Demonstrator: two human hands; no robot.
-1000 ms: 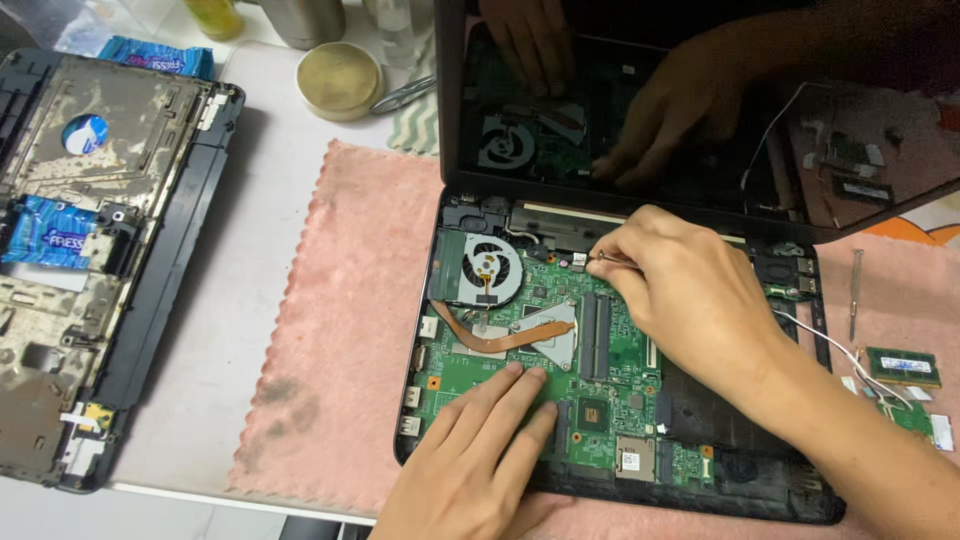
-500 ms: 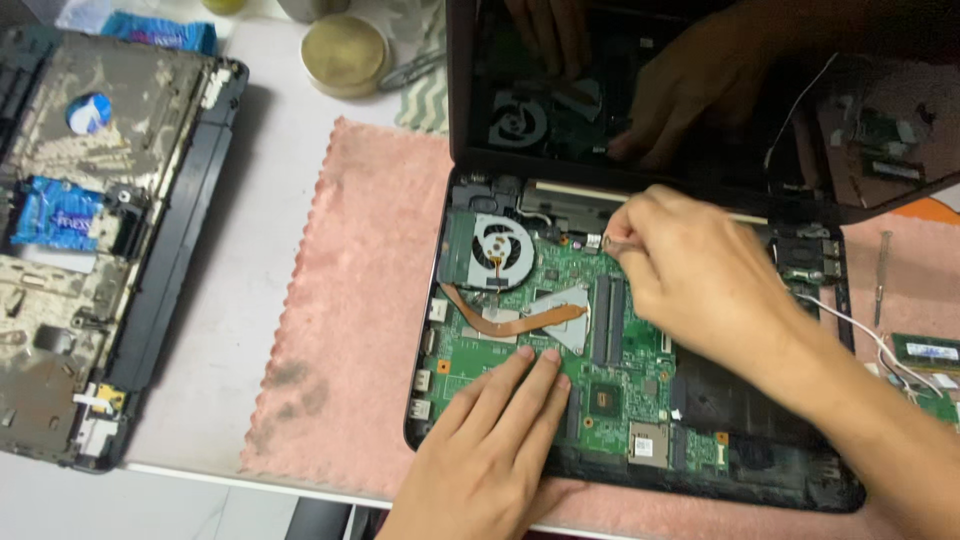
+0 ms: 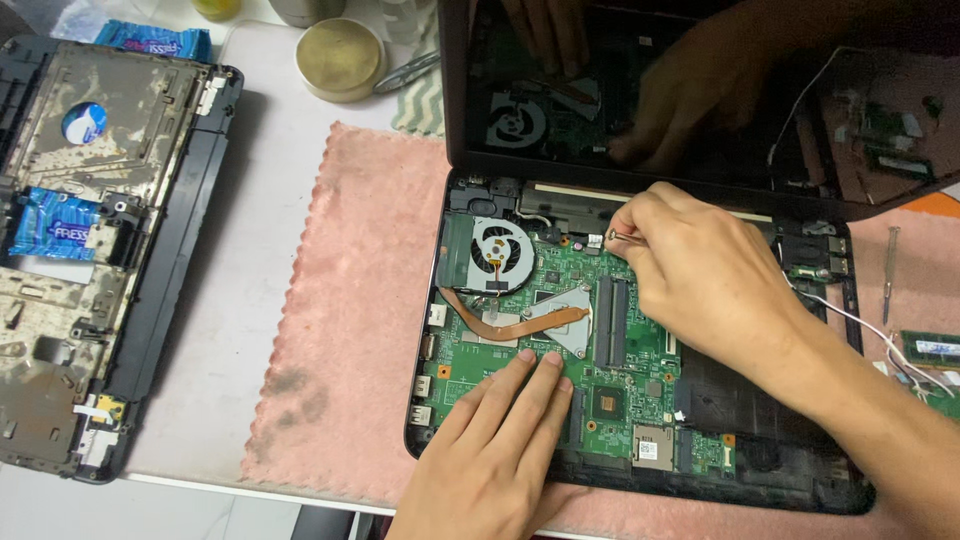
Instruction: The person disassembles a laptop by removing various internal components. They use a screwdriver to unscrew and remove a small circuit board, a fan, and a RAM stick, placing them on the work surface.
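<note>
An opened black laptop base [image 3: 420,440] lies on a pink cloth [image 3: 350,330], its green motherboard [image 3: 620,400] bare, with a round fan [image 3: 497,255] and a copper heat pipe [image 3: 500,318]. My left hand [image 3: 500,440] rests flat on the board's lower middle, fingers together, holding nothing. My right hand [image 3: 700,270] is at the board's upper edge, thumb and forefinger pinched on a small metal piece [image 3: 612,238] just below the hinge. The dark screen [image 3: 560,110] stands upright behind and mirrors both hands.
A removed laptop cover [image 3: 90,250] lies upside down at the left. A round tin [image 3: 340,55] and blue packets [image 3: 150,40] sit at the back. Right of the laptop lie a small screwdriver [image 3: 890,270], a memory stick [image 3: 935,348] and thin white wires [image 3: 850,320].
The view has shifted a little. My right hand stays pinched at the board's upper edge and my left hand stays flat on the board.
</note>
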